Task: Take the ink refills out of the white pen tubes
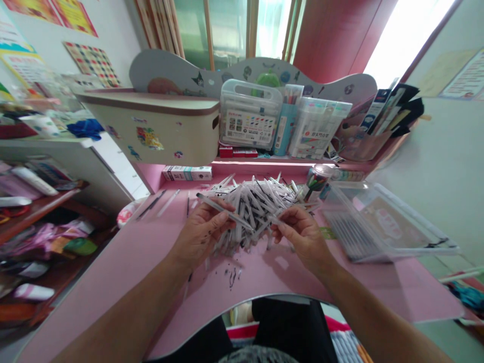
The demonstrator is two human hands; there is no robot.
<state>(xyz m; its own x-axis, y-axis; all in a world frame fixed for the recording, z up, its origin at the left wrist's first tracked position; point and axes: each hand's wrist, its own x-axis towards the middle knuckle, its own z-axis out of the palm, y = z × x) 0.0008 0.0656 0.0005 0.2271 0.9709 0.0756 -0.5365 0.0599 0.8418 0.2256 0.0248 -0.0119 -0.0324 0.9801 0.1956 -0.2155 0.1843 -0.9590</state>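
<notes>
Left fingers [218, 220] tight round pen [210, 201]; right fingers [290, 234] round pale piece [277, 221]; case label [249, 124] blurred

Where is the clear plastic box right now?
In the head view, the clear plastic box sits on the right side of the pink desk, to the right of the pile of pens and the right hand.

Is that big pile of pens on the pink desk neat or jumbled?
Jumbled: in the pile of pens, they cross and point many ways.

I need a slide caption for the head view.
Left hand holds a translucent pen, right hand a pale piece, by piled pens on a pink desk.
</notes>
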